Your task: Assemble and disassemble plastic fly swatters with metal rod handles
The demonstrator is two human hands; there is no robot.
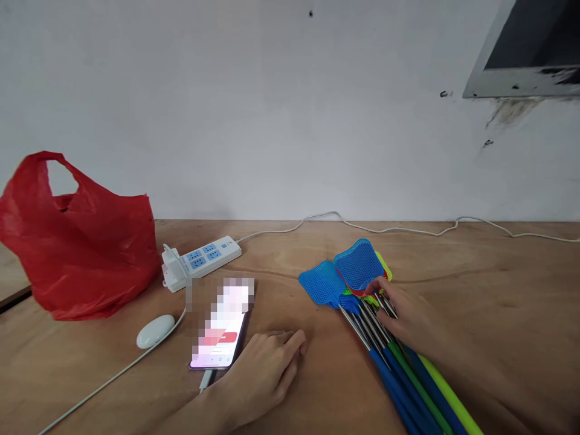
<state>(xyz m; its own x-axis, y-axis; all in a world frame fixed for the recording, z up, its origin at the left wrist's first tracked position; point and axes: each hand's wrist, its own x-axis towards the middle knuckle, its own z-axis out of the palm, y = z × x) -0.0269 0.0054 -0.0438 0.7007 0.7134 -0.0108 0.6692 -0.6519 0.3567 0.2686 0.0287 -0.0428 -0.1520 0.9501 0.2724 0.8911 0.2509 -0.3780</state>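
Several fly swatters (321, 283) lie in a bundle on the right of the wooden table, with blue, red and yellow-green mesh heads, thin metal rods and blue, green and yellow handles. The handles run out of the lower edge of the view. My right hand (403, 317) is closed with thumb and fingers around metal rods just below the heads; how many it grips is hidden. Resting on the table left of the bundle, my left hand (269, 368) is loosely curled with nothing visible in it. A lit smartphone (222, 338) lies beside it, partly pixelated.
A red plastic bag (90, 254) stands at the left. Near it are a white power strip (208, 260) with a plug in it and a white computer mouse (155, 331). A white cable (399, 229) runs along the wall, and another crosses the table's left side.
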